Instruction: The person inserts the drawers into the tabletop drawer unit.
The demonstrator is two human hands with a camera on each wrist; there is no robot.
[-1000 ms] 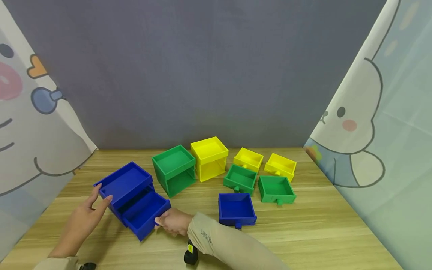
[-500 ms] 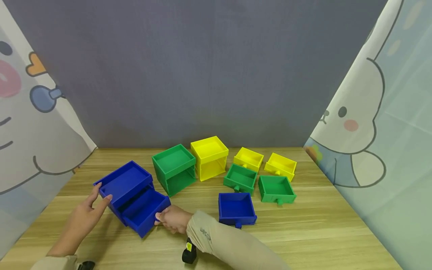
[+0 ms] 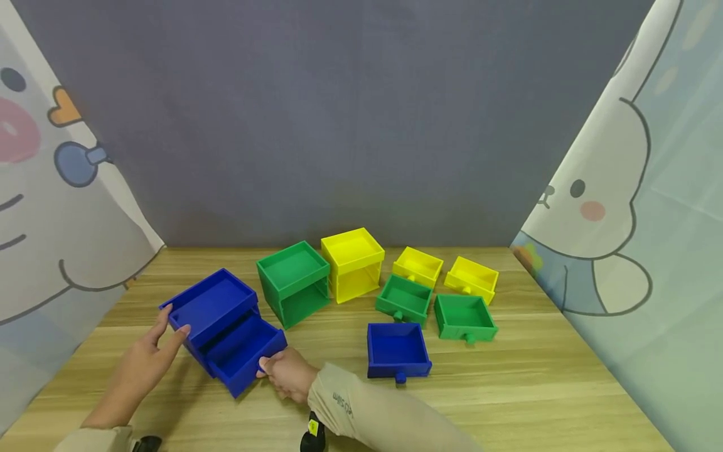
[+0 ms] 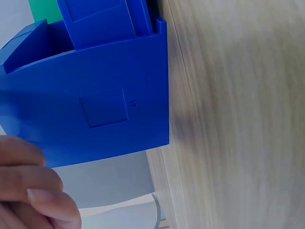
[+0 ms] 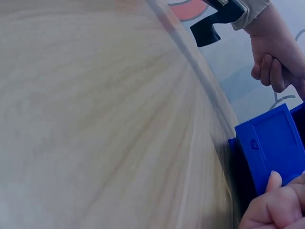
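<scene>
A blue cabinet (image 3: 211, 304) stands at the left of the wooden table (image 3: 508, 389), with a blue drawer (image 3: 245, 355) partly slid into its lower slot. My left hand (image 3: 149, 358) grips the cabinet's rear left corner, thumb on its top edge. My right hand (image 3: 285, 371) pinches the drawer's front; the knob is hidden by the fingers. The left wrist view shows the cabinet's side panel (image 4: 100, 109) close up, with my fingers (image 4: 33, 186) beside it. In the right wrist view the blue drawer (image 5: 269, 143) shows above my right fingertips (image 5: 276, 205).
A green cabinet (image 3: 294, 282) and a yellow cabinet (image 3: 353, 263) stand behind, both open-fronted. A loose blue drawer (image 3: 398, 350), two green drawers (image 3: 403, 298) (image 3: 464, 317) and two yellow drawers (image 3: 418, 267) (image 3: 471, 275) lie to the right. Cartoon curtains hang on both sides.
The blue drawer has slid slightly further into the cabinet under my right hand. My left hand has kept its hold on the cabinet.
</scene>
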